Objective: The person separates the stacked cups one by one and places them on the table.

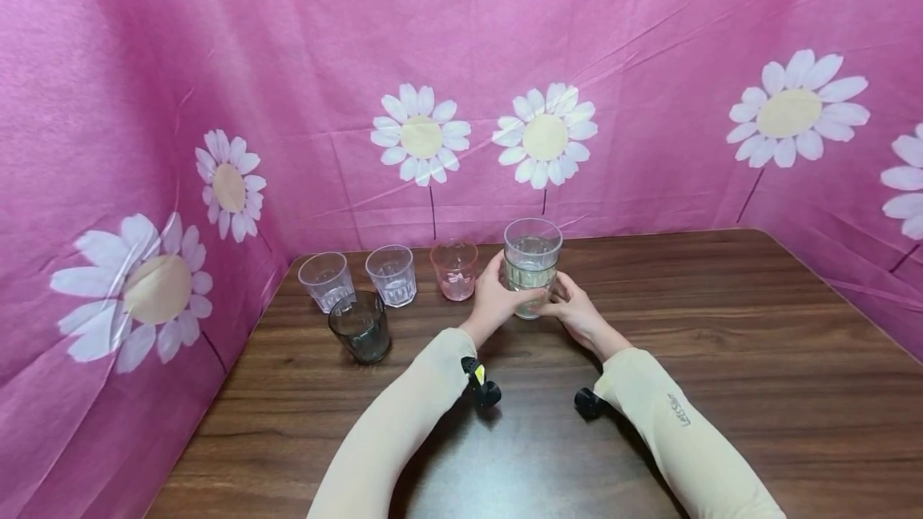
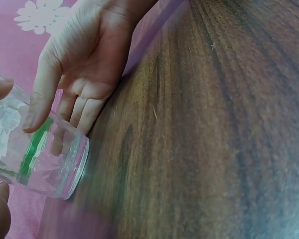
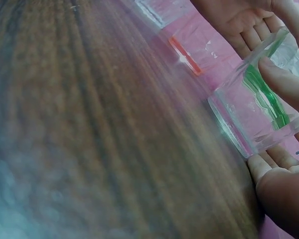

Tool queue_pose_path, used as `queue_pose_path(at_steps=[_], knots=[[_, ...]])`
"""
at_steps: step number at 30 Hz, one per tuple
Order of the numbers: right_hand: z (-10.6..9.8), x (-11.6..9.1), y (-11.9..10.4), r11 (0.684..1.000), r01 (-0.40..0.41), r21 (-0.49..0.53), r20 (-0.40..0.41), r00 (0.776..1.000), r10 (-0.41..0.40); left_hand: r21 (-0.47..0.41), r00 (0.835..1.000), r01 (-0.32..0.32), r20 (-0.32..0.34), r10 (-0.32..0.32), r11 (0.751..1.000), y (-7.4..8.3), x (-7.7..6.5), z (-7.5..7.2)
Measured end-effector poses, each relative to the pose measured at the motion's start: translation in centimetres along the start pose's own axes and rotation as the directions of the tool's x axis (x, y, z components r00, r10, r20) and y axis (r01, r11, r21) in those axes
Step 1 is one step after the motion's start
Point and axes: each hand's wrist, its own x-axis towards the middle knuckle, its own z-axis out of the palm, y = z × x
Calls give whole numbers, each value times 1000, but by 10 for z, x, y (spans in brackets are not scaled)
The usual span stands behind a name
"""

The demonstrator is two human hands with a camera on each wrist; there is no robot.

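A stack of nested drinking glasses (image 1: 532, 251) stands toward the back of the table, a clear rim on top and a greenish glass showing within. My left hand (image 1: 493, 303) grips it from the left, thumb across the front. From the other side my right hand (image 1: 575, 315) holds it low, its thumb also in front and its fingers behind. A green band (image 2: 35, 149) shows through the clear wall in the left wrist view. In the right wrist view, the base of the clear outer glass (image 3: 230, 124) is right at the table surface.
Left of the stack stand a pink glass (image 1: 456, 275) and two clear glasses, one in the middle (image 1: 392, 275) and one farther left (image 1: 324, 279). A dark grey glass (image 1: 364, 335) is nearer the front. A pink daisy-print cloth (image 1: 476, 46) hangs behind the wooden table (image 1: 721, 327).
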Motion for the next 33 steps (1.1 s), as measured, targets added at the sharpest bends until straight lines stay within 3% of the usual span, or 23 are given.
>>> queue_pose_path(at_steps=[10, 15, 19, 24, 33], knots=[[0, 0, 0, 1000, 17, 6, 4, 1000, -17, -28, 1000, -27, 6, 27, 999, 7, 2, 0], [1, 0, -1, 1000, 0, 2, -2, 1000, 0, -93, 1000, -26, 6, 26, 995, 18, 7, -2], [0, 0, -2, 1000, -10, -6, -8, 1000, 10, -93, 999, -34, 7, 35, 995, 25, 10, -3], [-1, 0, 0, 1000, -12, -28, -9, 1000, 12, -98, 999, -33, 1, 33, 995, 25, 11, -3], [-1, 0, 2, 999, -21, -40, 1, 1000, 21, -110, 992, -116, -56, 110, 987, 19, 14, -2]])
